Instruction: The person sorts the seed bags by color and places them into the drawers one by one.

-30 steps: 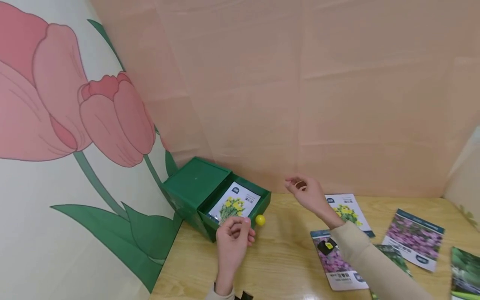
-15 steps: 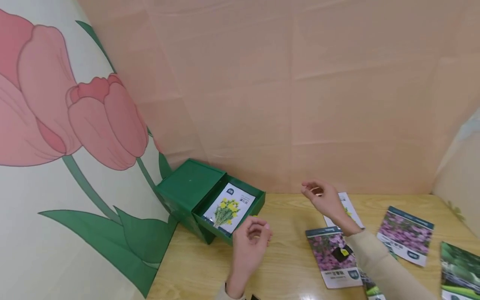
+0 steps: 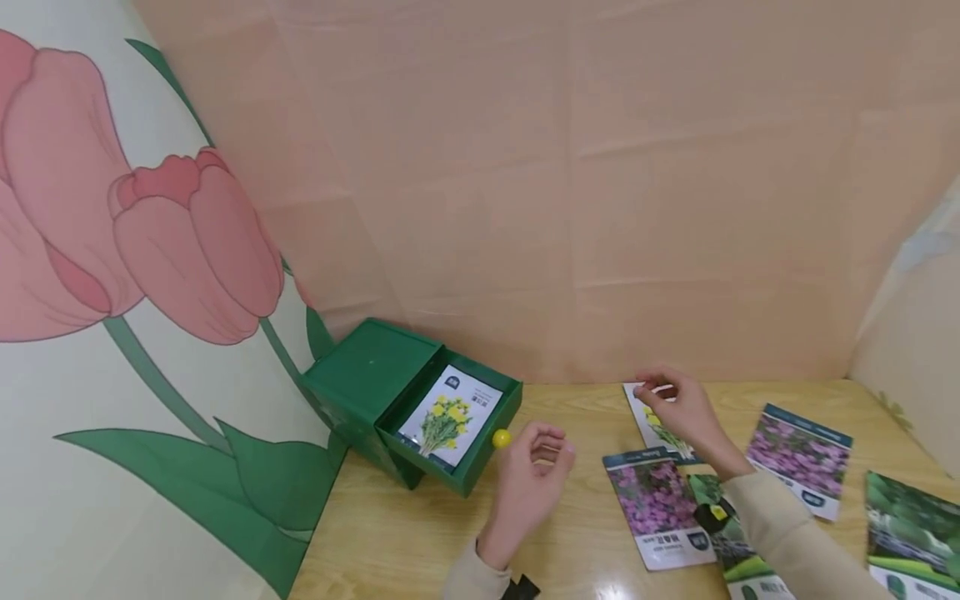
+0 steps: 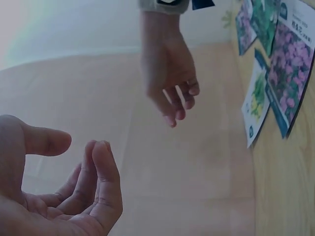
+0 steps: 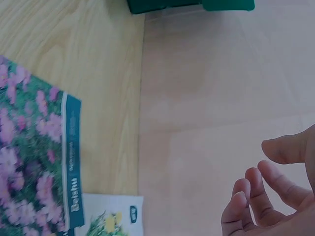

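Note:
My left hand (image 3: 528,483) hovers just right of the yellow knob (image 3: 502,438) on a green box (image 3: 375,367). Its fingers bend loosely, and the left wrist view shows a gap between thumb and fingers with nothing in it. The box's drawer (image 3: 480,472) is pulled out; a white seed packet with yellow flowers (image 3: 452,415) lies inside. Above the table, my right hand (image 3: 686,417) hangs loosely curled and holds nothing. Under and beside it are another yellow-flower packet (image 3: 637,410) and a pink-flower packet (image 3: 660,508).
A green-leaf packet (image 3: 738,558) lies partly beneath the right sleeve. Farther right on the wooden table (image 3: 420,550) are a second pink-flower packet (image 3: 801,454) and a large green packet (image 3: 911,525). A pinkish backdrop (image 3: 570,208) rises behind; a tulip-painted wall (image 3: 180,375) stands left.
Both hands have moved to the right, the left away from the drawer front and the right over the packets. The view has turned slightly right. Drawer and packets look unmoved.

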